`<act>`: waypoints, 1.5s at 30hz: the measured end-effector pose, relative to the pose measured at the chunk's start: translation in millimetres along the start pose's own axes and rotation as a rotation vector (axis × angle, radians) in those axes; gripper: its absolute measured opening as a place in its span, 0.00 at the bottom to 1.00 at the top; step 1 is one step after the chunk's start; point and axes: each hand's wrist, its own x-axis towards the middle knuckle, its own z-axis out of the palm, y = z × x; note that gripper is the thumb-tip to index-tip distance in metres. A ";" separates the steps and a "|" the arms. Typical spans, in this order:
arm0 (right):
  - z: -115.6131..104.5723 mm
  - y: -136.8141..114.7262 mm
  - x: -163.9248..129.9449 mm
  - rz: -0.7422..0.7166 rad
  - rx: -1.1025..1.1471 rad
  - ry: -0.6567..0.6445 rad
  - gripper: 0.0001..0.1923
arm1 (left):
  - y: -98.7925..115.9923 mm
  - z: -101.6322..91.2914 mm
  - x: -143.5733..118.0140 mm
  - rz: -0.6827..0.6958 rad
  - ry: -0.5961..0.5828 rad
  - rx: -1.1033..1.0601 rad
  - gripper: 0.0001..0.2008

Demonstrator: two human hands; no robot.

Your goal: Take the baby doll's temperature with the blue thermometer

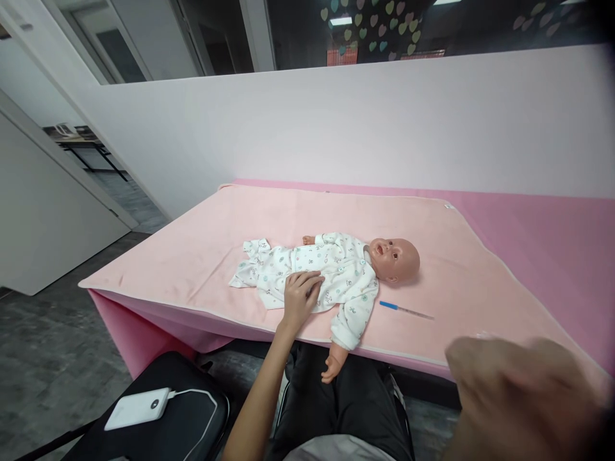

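White-clothed, the doll (336,262) lies under the left hand (300,298), whose relaxed, loosely bent fingers rest on it. Through blur I cannot tell if the right hand (521,390) grips anything. Between the hands, a blue-ended stick (406,310) lies on the pink blanket (473,275).

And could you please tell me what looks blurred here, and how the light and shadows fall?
Head view: the right hand is strongly blurred, the left hand and doll fairly crisp; head view again: shadows around the doll are soft, and a bright patch of light shows in the dark window.
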 end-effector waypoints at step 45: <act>-1.9 25.5 18.4 0.406 -0.090 0.028 0.28 | -1.4 0.7 -1.6 -0.038 -0.020 -0.036 0.10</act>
